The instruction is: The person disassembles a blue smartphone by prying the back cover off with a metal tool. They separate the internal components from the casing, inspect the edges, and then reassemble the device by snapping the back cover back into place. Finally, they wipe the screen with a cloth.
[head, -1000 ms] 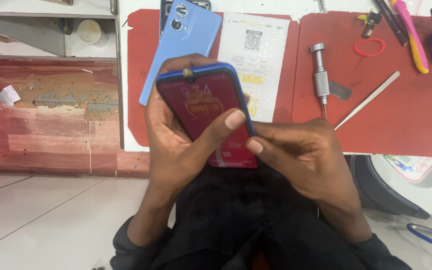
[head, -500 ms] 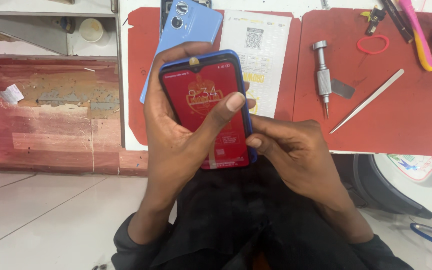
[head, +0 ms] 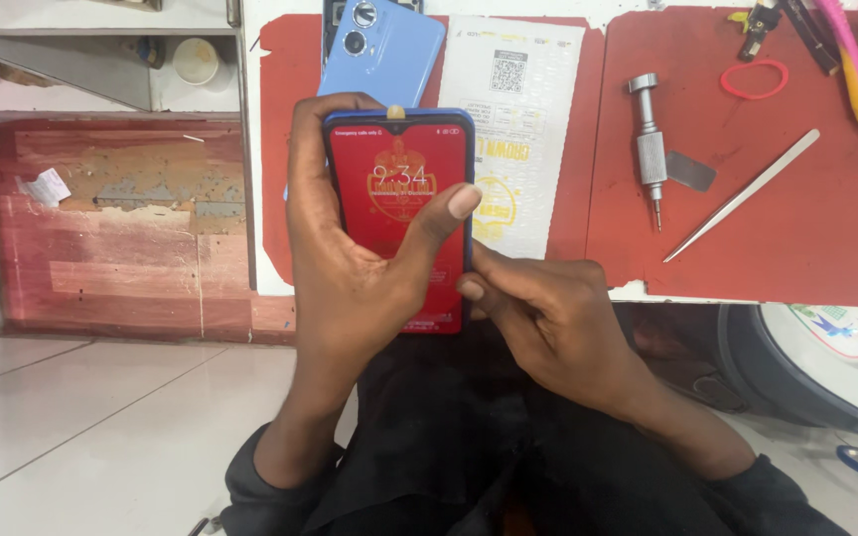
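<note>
My left hand grips a blue-edged phone with a lit red screen, held upright in front of me; its thumb lies across the screen's right side. My right hand pinches the phone's lower right edge with thumb and forefinger. Behind the phone, a light blue phone back cover with two camera rings lies on the red mat.
On the red mat lie a white printed sheet, a metal screwdriver, a thin metal spudger, a red rubber band and pink-handled tools. A worn red wall panel and tiled floor are at left.
The phone has been turned more upright and squarely toward me, its lit screen showing fully. My right hand shifted slightly down along the phone's right edge.
</note>
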